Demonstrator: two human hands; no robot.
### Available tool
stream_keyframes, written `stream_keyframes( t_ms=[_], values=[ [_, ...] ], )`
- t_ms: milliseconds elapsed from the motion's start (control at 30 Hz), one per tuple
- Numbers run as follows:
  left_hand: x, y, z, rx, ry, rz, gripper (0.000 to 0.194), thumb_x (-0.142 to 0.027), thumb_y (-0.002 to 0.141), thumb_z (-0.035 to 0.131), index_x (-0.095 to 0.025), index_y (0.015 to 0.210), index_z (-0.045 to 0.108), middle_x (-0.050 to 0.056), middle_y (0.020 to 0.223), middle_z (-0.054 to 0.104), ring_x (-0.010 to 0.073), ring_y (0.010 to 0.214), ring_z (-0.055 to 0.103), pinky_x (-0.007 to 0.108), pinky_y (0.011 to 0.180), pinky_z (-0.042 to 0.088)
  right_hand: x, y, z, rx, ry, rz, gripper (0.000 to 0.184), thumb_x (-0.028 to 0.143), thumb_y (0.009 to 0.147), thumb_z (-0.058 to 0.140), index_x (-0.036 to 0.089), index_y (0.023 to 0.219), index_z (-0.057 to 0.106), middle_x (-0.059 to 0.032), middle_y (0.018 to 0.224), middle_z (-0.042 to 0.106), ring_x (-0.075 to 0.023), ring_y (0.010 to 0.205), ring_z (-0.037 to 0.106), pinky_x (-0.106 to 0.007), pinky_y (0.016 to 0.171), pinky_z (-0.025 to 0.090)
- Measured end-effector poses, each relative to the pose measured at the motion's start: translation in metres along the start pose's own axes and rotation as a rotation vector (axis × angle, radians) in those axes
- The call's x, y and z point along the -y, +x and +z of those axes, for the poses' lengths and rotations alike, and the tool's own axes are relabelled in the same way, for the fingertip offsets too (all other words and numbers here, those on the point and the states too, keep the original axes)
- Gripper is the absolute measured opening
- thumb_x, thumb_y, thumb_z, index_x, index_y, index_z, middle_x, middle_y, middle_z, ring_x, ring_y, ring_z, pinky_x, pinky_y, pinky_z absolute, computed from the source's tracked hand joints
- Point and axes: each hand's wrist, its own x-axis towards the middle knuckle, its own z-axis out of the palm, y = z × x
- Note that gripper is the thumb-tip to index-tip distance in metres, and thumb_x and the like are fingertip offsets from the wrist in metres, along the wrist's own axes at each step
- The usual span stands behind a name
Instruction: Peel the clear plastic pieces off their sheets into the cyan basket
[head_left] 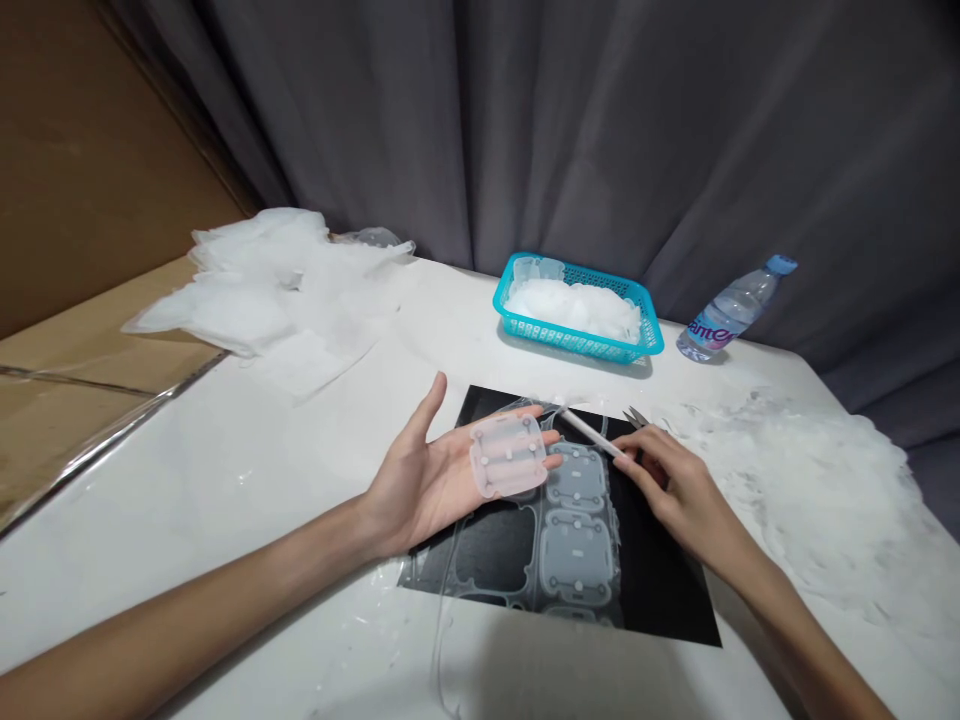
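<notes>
My left hand is palm up with its fingers stretched out flat. Across the fingers lies a translucent, rounded-square plastic piece with small holes and slots. My right hand is closed around a slim white stick-like tool, whose tip points toward the left fingertips. Scissors are tucked in the same hand, blades showing beyond the knuckles and a reddish handle partly hidden. Beneath both hands, a clear plastic sheet of matching pieces lies on a black mat; one opening shows bare black.
A turquoise basket with white translucent pieces stands at the back. To its right is a water bottle. Piled translucent sheets lie at left, more plastic pieces at right. A grey curtain hangs behind the white table.
</notes>
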Motion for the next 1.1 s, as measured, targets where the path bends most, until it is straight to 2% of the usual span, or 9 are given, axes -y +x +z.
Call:
stream_keyframes(
  t_ms=[133,267,467,533,700,833,933,1033,1100],
  values=[
    [-0.001,0.001,-0.002,-0.010,0.028,-0.003,0.101,-0.078,0.098,0.036,0.002,0.159,0.030,0.032,0.152,0.052,0.0465,0.141,0.052,0.058,0.125,0.024,-0.003,0.002,0.000,-0.222,0.036,0.085,0.016,0.039,0.103,0.057,0.023,0.100,0.056,0.0035,0.074,0.051,-0.0152,0.061,0.049,-0.030,0.061,0.042],
    [-0.003,0.001,0.002,-0.049,0.080,0.002,0.099,-0.079,0.095,0.041,0.000,0.155,0.041,0.030,0.151,0.055,0.0452,0.141,0.053,0.058,0.124,0.029,0.011,-0.002,0.010,-0.342,0.297,-0.067,0.011,0.031,0.103,0.056,0.024,0.099,0.049,-0.0004,0.090,0.058,-0.0131,0.063,0.058,-0.029,0.059,0.049],
    [-0.007,0.007,0.001,-0.228,0.471,0.058,0.043,-0.032,0.100,0.064,-0.012,0.138,0.065,0.018,0.144,0.066,0.0315,0.138,0.060,0.047,0.123,0.038,0.027,-0.011,0.024,-0.207,0.442,-0.223,0.008,0.021,0.106,0.048,0.025,0.103,0.055,-0.0025,0.100,0.059,-0.0125,0.070,0.068,-0.030,0.069,0.061],
    [-0.014,0.015,-0.007,-0.272,0.653,0.109,0.038,-0.031,0.098,0.068,-0.015,0.132,0.070,0.015,0.143,0.067,0.0302,0.137,0.060,0.047,0.123,0.038,0.024,-0.008,0.030,-0.188,0.409,-0.221,0.020,0.021,0.107,0.046,0.025,0.112,0.064,-0.0059,0.110,0.059,-0.0134,0.078,0.071,-0.030,0.075,0.062],
    [-0.050,0.054,-0.012,-0.319,1.159,0.395,0.047,-0.050,0.091,0.074,-0.014,0.120,0.075,0.016,0.130,0.075,0.0347,0.126,0.067,0.052,0.118,0.043,0.017,0.003,0.045,-0.287,0.363,-0.234,0.021,0.023,0.105,0.052,0.023,0.115,0.070,-0.0094,0.116,0.056,-0.0169,0.091,0.071,-0.031,0.082,0.061],
    [-0.096,0.108,0.016,-0.304,1.244,0.578,0.055,-0.055,0.089,0.072,-0.012,0.123,0.070,0.019,0.125,0.076,0.0343,0.121,0.069,0.050,0.113,0.048,0.020,0.009,0.050,-0.354,0.242,-0.261,0.014,0.026,0.102,0.060,0.020,0.092,0.066,-0.0066,0.099,0.058,-0.0166,0.084,0.068,-0.028,0.077,0.058],
    [-0.126,0.156,0.037,-0.343,1.336,0.736,0.052,-0.055,0.086,0.073,-0.015,0.119,0.067,0.017,0.127,0.073,0.0339,0.129,0.061,0.049,0.116,0.042,0.024,0.009,0.049,-0.296,0.219,-0.240,0.015,0.028,0.103,0.056,0.021,0.091,0.062,-0.0062,0.098,0.058,-0.0163,0.085,0.067,-0.026,0.078,0.057],
    [-0.131,0.177,0.038,-0.423,1.442,0.842,0.045,-0.048,0.089,0.070,-0.017,0.121,0.061,0.016,0.132,0.065,0.0331,0.137,0.050,0.052,0.121,0.032,0.023,0.007,0.047,-0.230,0.225,-0.223,0.011,0.026,0.105,0.054,0.021,0.108,0.063,-0.0075,0.107,0.059,-0.0157,0.086,0.066,-0.027,0.083,0.057],
    [-0.116,0.160,0.028,-0.433,1.530,0.872,0.040,-0.043,0.090,0.070,-0.017,0.119,0.059,0.015,0.130,0.063,0.0316,0.133,0.051,0.050,0.120,0.033,0.021,0.007,0.045,-0.241,0.257,-0.223,0.014,0.025,0.104,0.054,0.021,0.116,0.062,-0.0078,0.110,0.060,-0.0155,0.087,0.065,-0.029,0.086,0.057]
  ],
)
